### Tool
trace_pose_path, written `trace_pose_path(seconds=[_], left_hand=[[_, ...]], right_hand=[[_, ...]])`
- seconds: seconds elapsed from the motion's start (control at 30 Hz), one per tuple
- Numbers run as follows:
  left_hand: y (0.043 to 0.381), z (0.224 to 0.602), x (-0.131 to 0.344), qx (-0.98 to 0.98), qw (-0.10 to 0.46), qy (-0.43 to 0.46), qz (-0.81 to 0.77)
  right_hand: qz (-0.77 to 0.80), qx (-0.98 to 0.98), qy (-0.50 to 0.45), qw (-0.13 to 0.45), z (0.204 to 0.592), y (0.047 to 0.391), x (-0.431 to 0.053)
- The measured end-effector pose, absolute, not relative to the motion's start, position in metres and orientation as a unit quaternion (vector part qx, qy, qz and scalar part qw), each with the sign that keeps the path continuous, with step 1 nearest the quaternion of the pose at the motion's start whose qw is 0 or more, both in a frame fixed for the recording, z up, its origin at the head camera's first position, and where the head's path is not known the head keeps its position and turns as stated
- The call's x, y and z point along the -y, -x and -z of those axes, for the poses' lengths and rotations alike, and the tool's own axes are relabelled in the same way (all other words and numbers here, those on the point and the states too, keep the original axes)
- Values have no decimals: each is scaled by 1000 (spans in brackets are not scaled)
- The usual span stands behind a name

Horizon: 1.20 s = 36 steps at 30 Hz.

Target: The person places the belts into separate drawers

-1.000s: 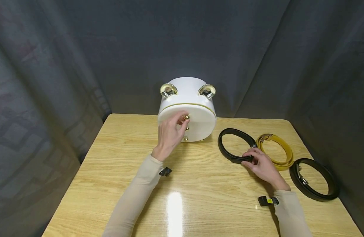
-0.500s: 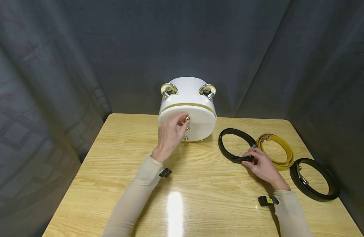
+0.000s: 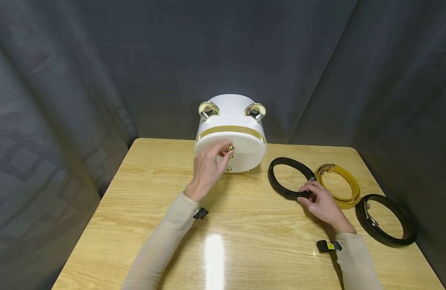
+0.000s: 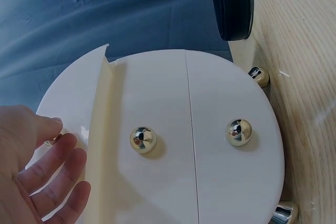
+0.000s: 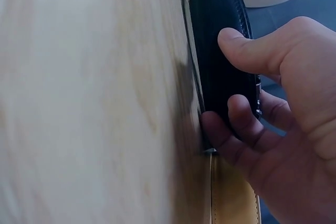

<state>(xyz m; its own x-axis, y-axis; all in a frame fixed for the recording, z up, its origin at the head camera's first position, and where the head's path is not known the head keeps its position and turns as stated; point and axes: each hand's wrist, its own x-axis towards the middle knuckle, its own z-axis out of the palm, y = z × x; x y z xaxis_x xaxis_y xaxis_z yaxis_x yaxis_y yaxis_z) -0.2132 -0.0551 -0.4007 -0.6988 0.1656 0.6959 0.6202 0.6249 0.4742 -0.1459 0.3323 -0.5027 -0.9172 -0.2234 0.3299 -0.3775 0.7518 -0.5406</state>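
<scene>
A white rounded drawer box [image 3: 233,106] with two gold ear-like rings on top stands at the back of the table. My left hand [image 3: 207,167] pinches the gold top knob [image 3: 230,148] between thumb and fingers. That top drawer [image 4: 79,85] juts out from the front, while the two drawers below sit flush, with round gold knobs [image 4: 143,139]. Off to the right, my right hand [image 3: 322,203] holds the near side of a coiled black belt [image 3: 275,183]; in the right wrist view its thumb lies on the band [image 5: 212,40].
A coiled yellow belt [image 3: 354,187] lies right beside the held one. Farther right, near the table's edge, lies another coiled black belt [image 3: 405,219] with a metal buckle. Dark curtains [image 3: 223,52] hang behind and at both sides of the wooden table [image 3: 266,249].
My left hand has drawn the top drawer toward me, and the gold-coloured strip behind its front has widened. The right hand stays on the black belt, almost still.
</scene>
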Motion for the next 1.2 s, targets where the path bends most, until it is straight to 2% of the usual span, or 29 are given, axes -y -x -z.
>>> trace_pose_path(seconds=[1.2], left_hand=[[203,403,55,837,320,254,365]], right_hand=[[-342,918,-150,134,486,143,-337]])
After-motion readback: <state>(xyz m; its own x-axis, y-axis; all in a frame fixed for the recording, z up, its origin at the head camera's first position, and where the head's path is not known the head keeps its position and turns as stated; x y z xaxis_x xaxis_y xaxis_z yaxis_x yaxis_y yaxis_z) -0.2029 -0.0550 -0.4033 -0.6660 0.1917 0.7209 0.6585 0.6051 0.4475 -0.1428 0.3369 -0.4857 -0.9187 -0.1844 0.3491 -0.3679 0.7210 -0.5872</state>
